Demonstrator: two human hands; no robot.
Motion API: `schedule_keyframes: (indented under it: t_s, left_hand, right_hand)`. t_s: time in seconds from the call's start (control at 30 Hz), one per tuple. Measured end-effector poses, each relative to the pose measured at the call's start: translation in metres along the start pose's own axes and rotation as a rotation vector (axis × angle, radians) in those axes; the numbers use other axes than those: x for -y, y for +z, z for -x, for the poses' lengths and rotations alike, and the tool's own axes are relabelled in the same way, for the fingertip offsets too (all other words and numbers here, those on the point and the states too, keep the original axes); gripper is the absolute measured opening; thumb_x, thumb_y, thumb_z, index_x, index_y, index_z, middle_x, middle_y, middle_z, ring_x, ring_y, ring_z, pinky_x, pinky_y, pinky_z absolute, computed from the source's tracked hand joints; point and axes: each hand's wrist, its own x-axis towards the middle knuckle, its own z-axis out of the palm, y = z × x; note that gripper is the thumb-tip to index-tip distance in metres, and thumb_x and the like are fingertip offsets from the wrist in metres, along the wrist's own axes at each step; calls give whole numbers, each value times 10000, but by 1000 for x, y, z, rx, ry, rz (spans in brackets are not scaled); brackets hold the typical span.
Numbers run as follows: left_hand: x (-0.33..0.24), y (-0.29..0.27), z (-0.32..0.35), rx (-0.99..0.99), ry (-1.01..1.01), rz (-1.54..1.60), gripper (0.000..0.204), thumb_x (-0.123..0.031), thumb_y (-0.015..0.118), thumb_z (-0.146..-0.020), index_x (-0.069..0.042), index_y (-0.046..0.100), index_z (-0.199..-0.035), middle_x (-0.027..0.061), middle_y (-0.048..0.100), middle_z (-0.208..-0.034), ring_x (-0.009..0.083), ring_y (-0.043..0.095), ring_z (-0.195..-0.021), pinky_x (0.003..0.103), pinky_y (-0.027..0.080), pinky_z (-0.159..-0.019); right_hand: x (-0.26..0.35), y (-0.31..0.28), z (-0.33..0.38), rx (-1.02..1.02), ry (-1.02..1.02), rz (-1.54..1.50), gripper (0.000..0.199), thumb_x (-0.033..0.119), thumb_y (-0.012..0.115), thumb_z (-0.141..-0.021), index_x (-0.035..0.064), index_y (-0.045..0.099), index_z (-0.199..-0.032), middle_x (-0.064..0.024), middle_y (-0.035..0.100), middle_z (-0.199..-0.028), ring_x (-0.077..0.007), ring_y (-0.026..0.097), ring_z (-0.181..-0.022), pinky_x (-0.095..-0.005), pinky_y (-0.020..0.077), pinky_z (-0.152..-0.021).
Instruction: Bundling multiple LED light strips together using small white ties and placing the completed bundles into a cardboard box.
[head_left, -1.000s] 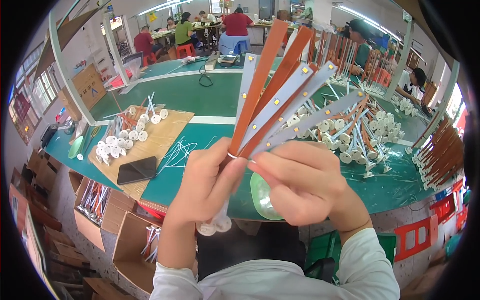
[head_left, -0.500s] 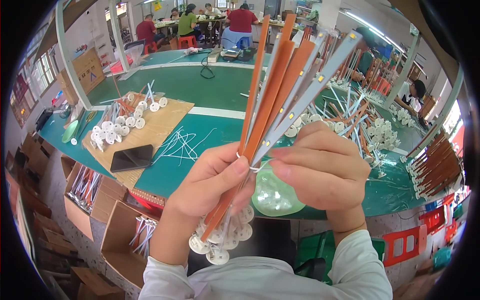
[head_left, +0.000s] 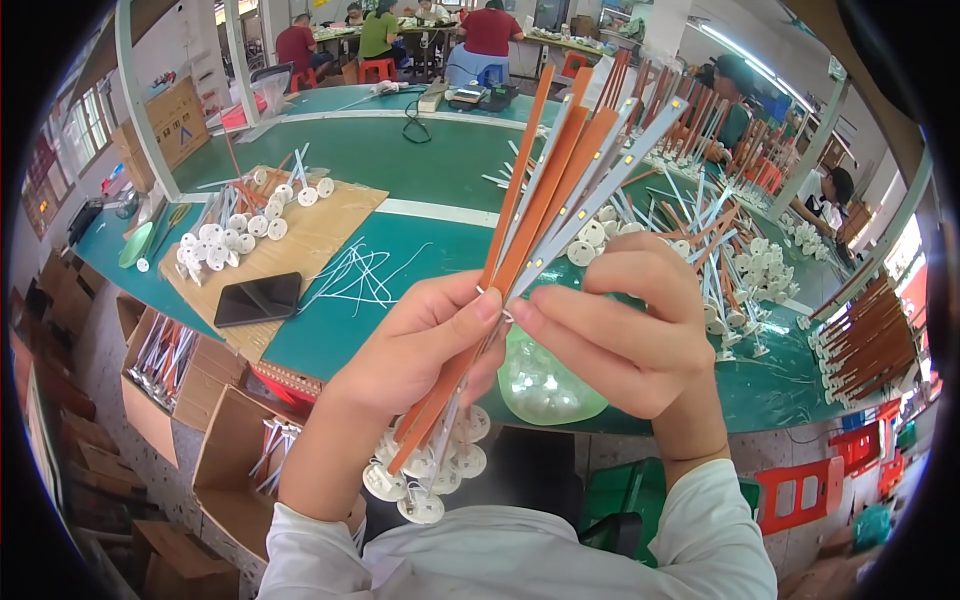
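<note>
My left hand (head_left: 435,335) is wrapped round a bundle of LED strips (head_left: 548,210), orange on some faces and pale grey with small yellow LEDs on others. Round white discs (head_left: 420,505) hang at the bundle's lower end, below my left hand. A white tie (head_left: 507,317) loops round the strips just above my grip. The fingertips of my right hand (head_left: 625,335) pinch at this tie, close against the bundle. Beneath my right hand, a pale green translucent dish (head_left: 545,385) lies at the table's near edge.
Left on the green table (head_left: 440,180), cardboard (head_left: 335,215) bears a black phone (head_left: 258,300) and white-disc strips. Loose white ties (head_left: 355,280) lie beside it. More strips (head_left: 715,260) are heaped right. Boxes (head_left: 215,470) stand lower left, a red stool (head_left: 800,497) lower right. People sit further off.
My right hand has come down and left, closer to the bundle, and the tie's loose end sticks out less. The bundle has dipped slightly and the view has shifted a little.
</note>
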Motion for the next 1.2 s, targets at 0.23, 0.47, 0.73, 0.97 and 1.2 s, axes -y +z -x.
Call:
schedule_keyframes:
  t_s: [0.23, 0.47, 0.73, 0.97, 1.2]
  left_hand:
    - [-6, 5, 3, -120, 27, -178, 291, -292, 435, -1023, -31, 551, -1077, -13, 507, -607, 66, 475, -483, 210, 388, -463]
    - [-5, 6, 6, -259, 89, -310, 274, -276, 437, -1023, -26, 546, -1045, -18, 500, -604, 57, 468, -484, 207, 388, -465]
    - [-5, 5, 6, -352, 132, -570, 231, -221, 449, -1014, -21, 562, -997, -8, 507, -610, 56, 470, -489, 210, 387, -468]
    - [1, 11, 5, -363, 215, -457, 225, -215, 468, -1007, -16, 568, -975, 2, 528, -614, 49, 492, -503, 211, 393, -471]
    - [18, 7, 2, -475, 481, -606, 211, -208, 505, -991, -11, 566, -946, 0, 559, -589, 43, 519, -496, 206, 386, -453]
  right_hand:
    - [10, 10, 0, 21, 12, 71, 405, 80, 620, -461, -17, 707, -845, -60, 632, -778, -162, 530, -599, -254, 408, -444]
    - [10, 24, 3, 62, -10, 58, 379, 60, 637, -497, -33, 663, -863, -73, 630, -782, -143, 518, -573, -240, 402, -436]
    - [21, 41, 13, 209, 138, 21, 220, -15, 671, -669, -60, 615, -878, -53, 530, -667, -162, 495, -524, -278, 385, -397]
    - [20, 62, 18, -82, 282, -305, 66, -55, 641, -769, -33, 600, -815, -92, 535, -599, -177, 482, -429, -284, 388, -397]
    - [40, 46, 6, -180, 1326, -1434, 170, 91, 504, -911, -7, 596, -808, -58, 536, -527, -108, 419, -398, -253, 322, -379]
